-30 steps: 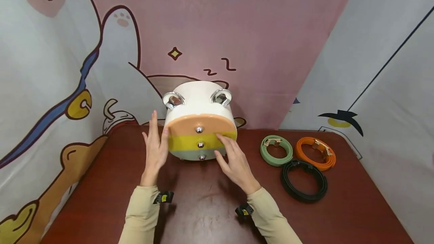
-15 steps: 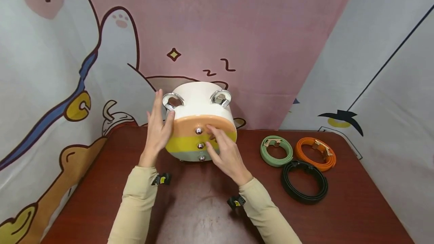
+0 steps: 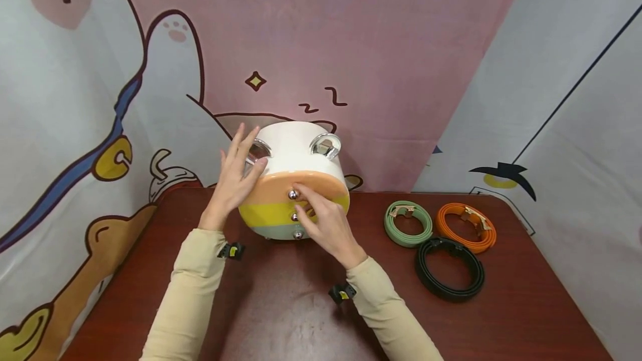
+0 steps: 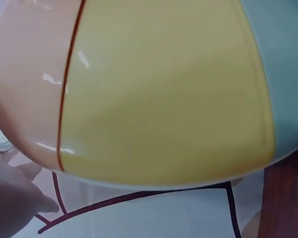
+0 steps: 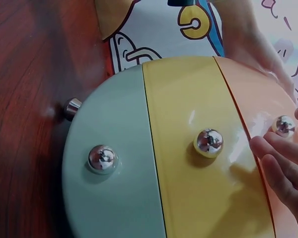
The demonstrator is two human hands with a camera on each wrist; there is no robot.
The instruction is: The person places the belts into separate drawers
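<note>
A rounded white drawer chest [image 3: 292,146] stands at the back of the table, with two silver ring-shaped parts on top. Its front has an orange drawer [image 5: 253,94], a yellow drawer [image 5: 184,99] and a green drawer [image 5: 119,114], each with a silver knob. My left hand [image 3: 230,183] lies with fingers extended along the chest's upper left side, thumb by the orange front's edge. My right hand [image 3: 328,224] is in front of the drawers. Its index finger and thumb stand apart, above and below the top knob [image 5: 284,126], fingertips right beside it.
To the right on the dark red table [image 3: 526,299] lie three coiled belts: a green belt [image 3: 393,229], an orange belt [image 3: 442,217] and a black belt [image 3: 422,272]. A printed cartoon cloth [image 3: 381,71] hangs close behind the chest.
My right hand has moved left and up, from the front's right side to the top knob. My left hand has slid up and right onto the chest's upper left edge. The belts stay put.
</note>
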